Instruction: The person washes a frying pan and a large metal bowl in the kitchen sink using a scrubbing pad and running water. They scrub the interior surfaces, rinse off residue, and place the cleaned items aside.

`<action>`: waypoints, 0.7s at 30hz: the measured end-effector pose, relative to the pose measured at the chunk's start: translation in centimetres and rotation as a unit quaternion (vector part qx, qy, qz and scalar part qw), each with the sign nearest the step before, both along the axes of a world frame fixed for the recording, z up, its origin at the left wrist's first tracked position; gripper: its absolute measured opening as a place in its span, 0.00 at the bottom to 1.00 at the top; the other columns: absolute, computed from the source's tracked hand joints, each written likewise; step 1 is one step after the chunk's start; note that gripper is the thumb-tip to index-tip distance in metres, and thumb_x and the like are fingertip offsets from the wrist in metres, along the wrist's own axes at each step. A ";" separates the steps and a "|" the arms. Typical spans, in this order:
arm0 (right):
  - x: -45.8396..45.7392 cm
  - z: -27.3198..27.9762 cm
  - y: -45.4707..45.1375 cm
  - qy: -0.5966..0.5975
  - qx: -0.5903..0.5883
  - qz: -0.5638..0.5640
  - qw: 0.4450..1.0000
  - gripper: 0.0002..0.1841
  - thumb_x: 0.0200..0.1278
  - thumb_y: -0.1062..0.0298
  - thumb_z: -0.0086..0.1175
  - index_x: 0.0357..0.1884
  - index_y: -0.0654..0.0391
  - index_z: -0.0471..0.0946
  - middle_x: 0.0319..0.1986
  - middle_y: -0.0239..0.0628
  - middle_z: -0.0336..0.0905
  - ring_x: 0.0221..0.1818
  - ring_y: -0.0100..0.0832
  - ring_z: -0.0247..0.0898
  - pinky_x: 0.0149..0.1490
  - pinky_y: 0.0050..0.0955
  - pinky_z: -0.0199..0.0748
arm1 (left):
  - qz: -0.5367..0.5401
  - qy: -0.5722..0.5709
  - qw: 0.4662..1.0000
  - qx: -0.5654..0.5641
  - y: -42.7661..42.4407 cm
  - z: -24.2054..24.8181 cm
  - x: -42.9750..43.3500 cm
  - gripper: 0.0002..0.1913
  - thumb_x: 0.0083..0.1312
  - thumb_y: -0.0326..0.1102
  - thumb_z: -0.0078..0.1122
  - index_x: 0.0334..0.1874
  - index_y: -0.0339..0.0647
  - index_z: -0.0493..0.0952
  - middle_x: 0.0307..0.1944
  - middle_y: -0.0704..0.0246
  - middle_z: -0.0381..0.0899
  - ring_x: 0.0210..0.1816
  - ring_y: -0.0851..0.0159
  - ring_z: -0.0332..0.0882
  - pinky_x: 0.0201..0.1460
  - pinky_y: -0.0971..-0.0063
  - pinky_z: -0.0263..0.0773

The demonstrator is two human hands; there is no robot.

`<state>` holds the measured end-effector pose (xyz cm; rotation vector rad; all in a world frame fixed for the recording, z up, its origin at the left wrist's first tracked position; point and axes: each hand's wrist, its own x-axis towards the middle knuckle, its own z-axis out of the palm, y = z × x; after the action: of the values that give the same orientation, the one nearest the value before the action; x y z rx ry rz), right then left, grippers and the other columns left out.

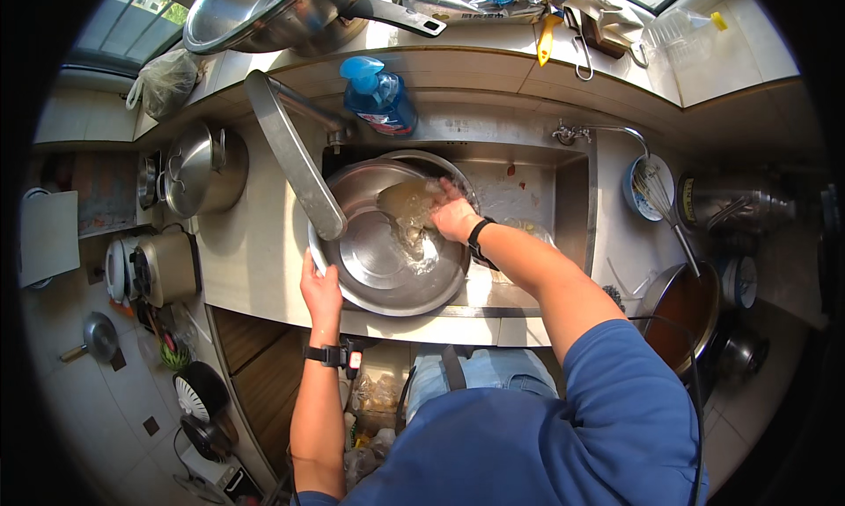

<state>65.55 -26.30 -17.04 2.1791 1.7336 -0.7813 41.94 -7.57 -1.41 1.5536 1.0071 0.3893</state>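
A wide stainless steel basin (370,288) rests over the left part of the sink, tilted a little. My left hand (321,291) grips its left rim, thumb at the edge and fingers outside. Inside the basin is my right hand (454,212), blurred, at its right side. Cloudy brownish water (406,199) lies beside the fingers, and clear water splashes below them. Whether these fingers hold anything is hidden by blur and splash. Behind the basin shows the rim of a second steel vessel (422,155). The flat grey tap spout (297,156) reaches over the basin's left edge.
A blue pump bottle (379,103) stands behind the sink (574,209). To the left is a lidded steel pot (204,169). On the right are a bowl (630,192) with a whisk (653,182) and a pot of reddish-brown liquid (683,321). A steel pan (264,17) sits on the ledge.
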 end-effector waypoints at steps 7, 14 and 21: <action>-2.9 2.4 -1.9 0.135 -0.071 0.042 0.987 0.27 0.62 0.50 0.58 0.60 0.53 0.82 0.60 0.41 0.82 0.66 0.44 0.74 0.76 0.47 0.55 | 0.084 0.055 0.995 -0.007 -4.8 1.5 -1.1 0.28 0.76 0.30 0.57 0.75 0.30 0.63 0.23 0.79 0.64 0.19 0.80 0.64 0.17 0.80 0.70; -8.8 8.2 -1.1 0.717 -0.110 -0.287 0.626 0.22 0.72 0.51 0.59 0.58 0.56 0.80 0.42 0.28 0.81 0.40 0.21 0.73 0.44 0.25 0.72 | 0.037 0.025 0.998 -0.055 -4.2 1.9 -1.1 0.26 0.81 0.33 0.46 0.79 0.35 0.60 0.34 0.70 0.80 0.22 0.78 0.72 0.19 0.81 0.71; -11.9 7.9 10.2 0.831 0.119 -0.422 0.343 0.17 0.76 0.64 0.51 0.63 0.51 0.71 0.46 0.31 0.79 0.43 0.25 0.75 0.45 0.25 0.73 | 0.030 0.035 0.999 -0.018 -4.4 2.5 0.5 0.26 0.82 0.35 0.46 0.79 0.35 0.60 0.40 0.68 0.80 0.24 0.77 0.73 0.17 0.81 0.71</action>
<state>53.60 -16.08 -9.14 1.8073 0.1399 -4.1905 42.41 -11.95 1.08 1.5162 1.1110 0.3575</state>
